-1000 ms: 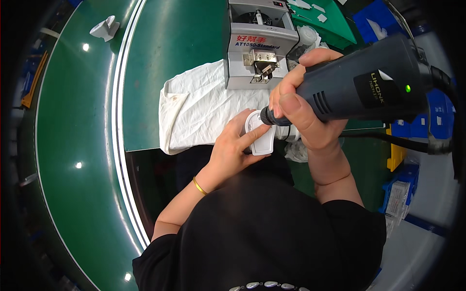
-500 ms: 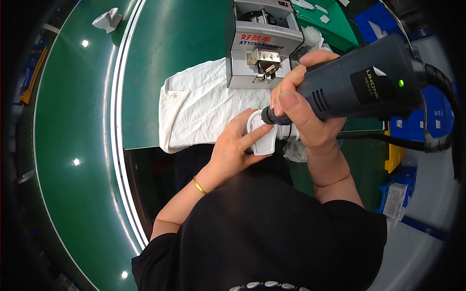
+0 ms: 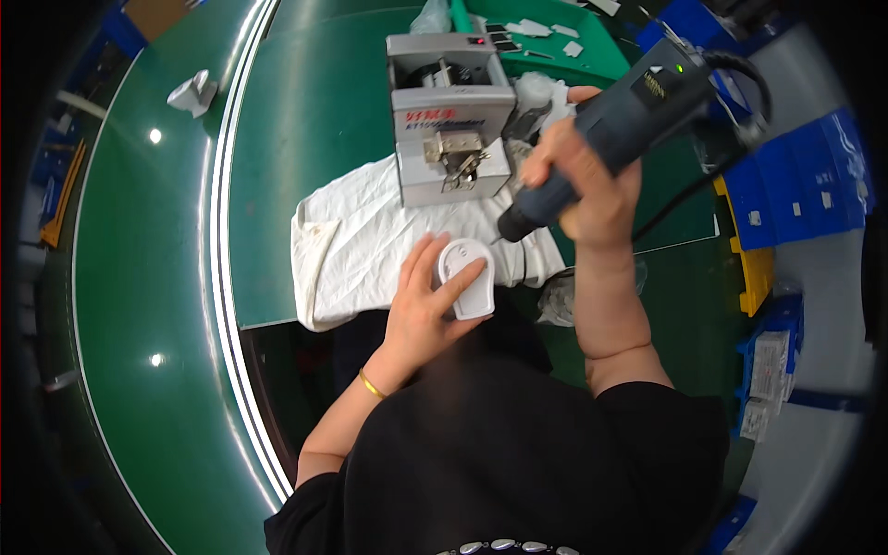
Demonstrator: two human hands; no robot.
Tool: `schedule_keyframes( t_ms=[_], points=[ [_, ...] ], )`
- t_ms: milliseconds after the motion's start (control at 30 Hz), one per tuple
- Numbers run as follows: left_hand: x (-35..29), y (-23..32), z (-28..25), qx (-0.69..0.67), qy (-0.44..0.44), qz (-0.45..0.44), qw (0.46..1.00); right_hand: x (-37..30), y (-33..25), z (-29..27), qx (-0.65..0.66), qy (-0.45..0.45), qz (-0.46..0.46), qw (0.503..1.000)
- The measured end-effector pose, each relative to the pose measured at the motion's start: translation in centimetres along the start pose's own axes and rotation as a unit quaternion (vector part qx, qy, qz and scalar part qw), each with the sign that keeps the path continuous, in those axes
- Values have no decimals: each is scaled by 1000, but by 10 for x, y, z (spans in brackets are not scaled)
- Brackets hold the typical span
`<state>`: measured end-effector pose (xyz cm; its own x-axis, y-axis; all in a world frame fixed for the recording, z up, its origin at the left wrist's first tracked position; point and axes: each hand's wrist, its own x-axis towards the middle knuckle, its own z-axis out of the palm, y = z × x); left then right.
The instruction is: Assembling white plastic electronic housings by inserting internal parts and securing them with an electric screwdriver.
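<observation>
Over the white cloth (image 3: 370, 236), right hand (image 3: 583, 180) gripping electric screwdriver (image 3: 615, 125), now lifted off white plastic part (image 3: 465, 277), left hand (image 3: 425, 310) still clasping it

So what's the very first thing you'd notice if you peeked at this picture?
Probably the big grey power screwdriver, gripped in the right hand at the upper right, its tip pointing down toward the white cloth. Just below it, the left hand holds a small white plastic part at the middle. Behind them on the green table stands a grey box-shaped machine.
</observation>
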<state>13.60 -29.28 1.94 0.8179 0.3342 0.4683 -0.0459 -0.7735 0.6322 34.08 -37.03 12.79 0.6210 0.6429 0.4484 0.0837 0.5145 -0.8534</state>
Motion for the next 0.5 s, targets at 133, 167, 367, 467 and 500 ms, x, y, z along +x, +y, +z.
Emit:
schedule_keyframes(
  t_ms=[133,167,367,467,500],
  points=[
    [-1,8,-1,67,-22,128,989,30,-6,-84,-152,236,74,957],
    [4,12,-5,70,-65,131,987,35,0,-124,-224,229,119,940],
    [15,20,-35,44,-116,83,989,25,50,-254,-368,310,222,848],
    [11,17,-52,61,-141,62,986,27,60,-258,-382,281,255,843],
    [7,13,-53,66,-124,60,988,31,64,-256,-368,258,264,854]
  ],
)
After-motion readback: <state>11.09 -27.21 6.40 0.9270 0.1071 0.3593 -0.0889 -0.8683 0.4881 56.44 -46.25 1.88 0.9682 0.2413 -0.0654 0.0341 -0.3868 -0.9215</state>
